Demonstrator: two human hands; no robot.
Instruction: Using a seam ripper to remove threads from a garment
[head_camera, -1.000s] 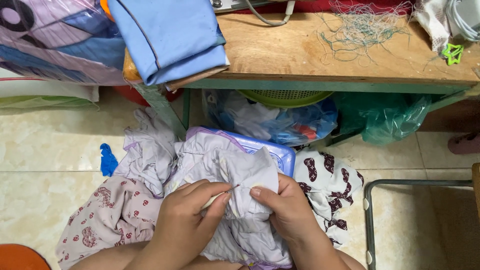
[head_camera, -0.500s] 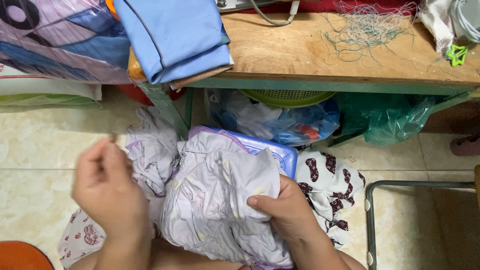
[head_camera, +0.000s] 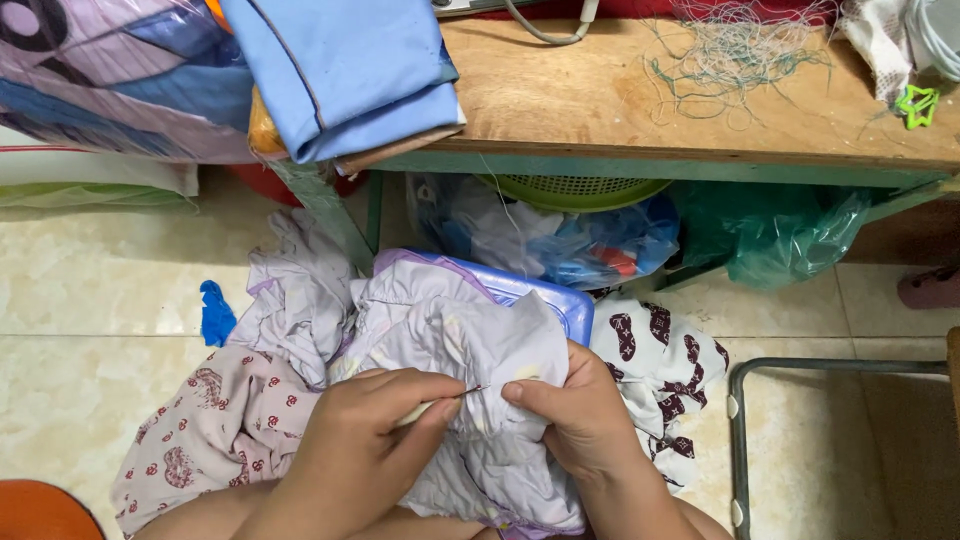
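My left hand (head_camera: 350, 450), which was lifted out to the left of the frame half a second ago, is back at lower centre, fingers pinched tight on a thin sewing needle (head_camera: 470, 391) whose tip meets the crumpled pale lilac cotton garment (head_camera: 450, 350). My right hand (head_camera: 580, 420) grips that fabric bunched in my lap. Another stitch seems underway.

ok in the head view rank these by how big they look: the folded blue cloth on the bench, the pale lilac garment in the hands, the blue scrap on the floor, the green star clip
1. pale lilac garment
2. folded blue cloth, partly cut off by the frame, and farther from the camera, so its place against the garment is unsure
3. blue scrap
4. green star clip
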